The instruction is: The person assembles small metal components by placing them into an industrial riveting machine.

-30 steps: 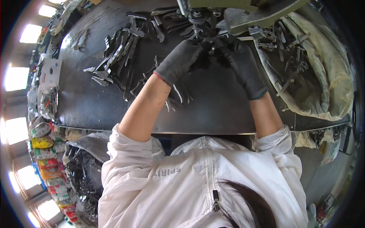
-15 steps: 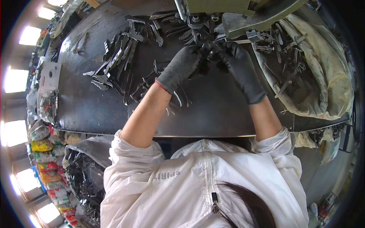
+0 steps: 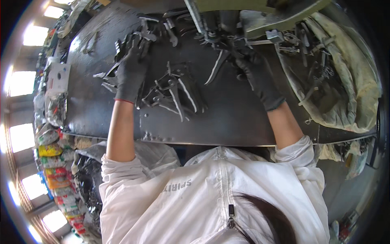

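My left hand (image 3: pixel 132 75), in a dark grey work glove, reaches over a pile of flat metal handle pieces (image 3: pixel 146 34). Its fingertips blend into the dark metal, so their grip is unclear. At the machine's tooling (image 3: pixel 209 37), my right hand (image 3: pixel 256 77), gloved alike, is closed round the end of a plier-like metal tool. One curved handle (image 3: pixel 218 67) of this tool sticks out to the left, toward me; its other end is hidden by the glove and the machine. Between my hands lies a small heap of similar plier-like tools (image 3: pixel 174 91).
The green machine body (image 3: pixel 231 5), with a coil spring (image 3: pixel 194 15), overhangs the dark metal table (image 3: pixel 227 126). A pale cloth sack (image 3: pixel 345 101) at the right has metal parts at its mouth. A white box (image 3: pixel 59 79) stands at the left edge.
My left hand has left the machine and swung left to the handle pile. My right hand stays at the tooling, where a curved tool handle now shows.
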Demonstrator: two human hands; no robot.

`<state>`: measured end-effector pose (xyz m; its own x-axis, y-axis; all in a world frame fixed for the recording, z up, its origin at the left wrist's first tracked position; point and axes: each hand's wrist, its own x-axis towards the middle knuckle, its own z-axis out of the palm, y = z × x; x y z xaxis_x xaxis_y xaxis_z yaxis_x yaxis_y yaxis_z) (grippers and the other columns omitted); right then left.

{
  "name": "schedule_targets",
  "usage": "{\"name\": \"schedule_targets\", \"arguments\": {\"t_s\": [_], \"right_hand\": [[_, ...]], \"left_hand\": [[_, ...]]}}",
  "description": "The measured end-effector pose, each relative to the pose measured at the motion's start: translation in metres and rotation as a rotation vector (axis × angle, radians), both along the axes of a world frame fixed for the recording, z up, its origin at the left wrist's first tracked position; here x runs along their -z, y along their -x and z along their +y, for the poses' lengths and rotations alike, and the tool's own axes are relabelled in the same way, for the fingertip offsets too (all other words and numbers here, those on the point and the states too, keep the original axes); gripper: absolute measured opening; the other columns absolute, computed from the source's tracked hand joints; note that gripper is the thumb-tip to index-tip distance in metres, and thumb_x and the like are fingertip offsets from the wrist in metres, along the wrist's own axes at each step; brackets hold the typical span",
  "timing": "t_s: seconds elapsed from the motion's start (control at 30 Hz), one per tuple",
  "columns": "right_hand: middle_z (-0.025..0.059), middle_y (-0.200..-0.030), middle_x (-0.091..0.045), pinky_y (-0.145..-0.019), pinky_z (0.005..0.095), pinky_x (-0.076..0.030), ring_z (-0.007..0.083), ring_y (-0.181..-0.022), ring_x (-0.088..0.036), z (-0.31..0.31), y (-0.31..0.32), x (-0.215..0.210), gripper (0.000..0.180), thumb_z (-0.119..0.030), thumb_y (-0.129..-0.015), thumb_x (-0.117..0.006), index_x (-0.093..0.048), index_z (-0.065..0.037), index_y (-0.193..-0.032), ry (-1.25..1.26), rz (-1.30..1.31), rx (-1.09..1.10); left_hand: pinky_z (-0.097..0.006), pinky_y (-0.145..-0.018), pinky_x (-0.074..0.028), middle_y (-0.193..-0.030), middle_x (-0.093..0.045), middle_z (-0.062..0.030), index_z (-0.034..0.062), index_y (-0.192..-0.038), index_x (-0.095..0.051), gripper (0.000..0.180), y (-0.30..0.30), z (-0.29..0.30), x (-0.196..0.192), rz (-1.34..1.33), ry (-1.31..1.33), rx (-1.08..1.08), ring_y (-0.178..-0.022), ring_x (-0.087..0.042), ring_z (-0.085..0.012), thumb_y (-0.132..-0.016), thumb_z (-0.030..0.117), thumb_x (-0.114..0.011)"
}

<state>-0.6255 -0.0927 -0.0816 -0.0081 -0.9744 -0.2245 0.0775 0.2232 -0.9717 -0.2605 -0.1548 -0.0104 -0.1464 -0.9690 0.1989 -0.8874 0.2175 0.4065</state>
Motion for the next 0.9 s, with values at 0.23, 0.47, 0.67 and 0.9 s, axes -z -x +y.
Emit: {"name": "schedule_targets", "arguments": {"t_s": [0.23, 0.47, 0.67, 0.9], "right_hand": [[0.0000, -0.105, -0.074, -0.066, 0.0218, -0.054, 0.0047, -0.085, -0.067, 0.002, -0.005, -0.005, 0.032, -0.017, -0.103, -0.065, -0.065, -0.007, -0.134, -0.035, 0.031, 0.042], [0.0028, -0.096, -0.072, -0.059, 0.0230, -0.053, 0.0085, -0.072, -0.067, 0.019, -0.006, -0.038, 0.029, -0.012, -0.102, -0.066, -0.064, 0.000, -0.128, -0.009, -0.033, 0.025], [0.0041, -0.088, -0.071, -0.058, 0.0241, -0.054, 0.0083, -0.070, -0.067, 0.020, -0.001, -0.025, 0.028, -0.011, -0.103, -0.063, -0.064, 0.000, -0.128, -0.024, -0.006, 0.012], [0.0042, -0.093, -0.072, -0.062, 0.0248, -0.058, 0.0071, -0.072, -0.067, 0.023, -0.011, -0.009, 0.032, -0.012, -0.102, -0.063, -0.063, -0.001, -0.132, -0.040, 0.029, 0.037]], "left_hand": [[-0.053, -0.089, -0.055, -0.110, -0.072, -0.0272, 0.0014, -0.114, -0.065, 0.057, -0.092, 0.010, 0.058, -0.464, -0.337, -0.169, -0.106, -0.070, -0.0463, -0.088, 0.050, -0.077], [-0.053, -0.088, -0.054, -0.104, -0.072, -0.0283, 0.0018, -0.121, -0.066, 0.048, -0.078, 0.016, 0.047, -0.462, -0.374, -0.088, -0.104, -0.069, -0.0479, -0.100, 0.046, -0.063], [-0.052, -0.086, -0.055, -0.106, -0.073, -0.0274, 0.0011, -0.119, -0.065, 0.049, -0.069, 0.026, 0.013, -0.433, -0.458, -0.010, -0.101, -0.070, -0.0467, -0.100, 0.046, -0.061], [-0.045, -0.083, -0.056, -0.111, -0.074, -0.0214, 0.0068, -0.135, -0.059, 0.047, -0.149, 0.044, 0.009, -0.026, -0.384, 0.206, -0.101, -0.074, -0.0369, -0.096, 0.030, -0.072]]}}
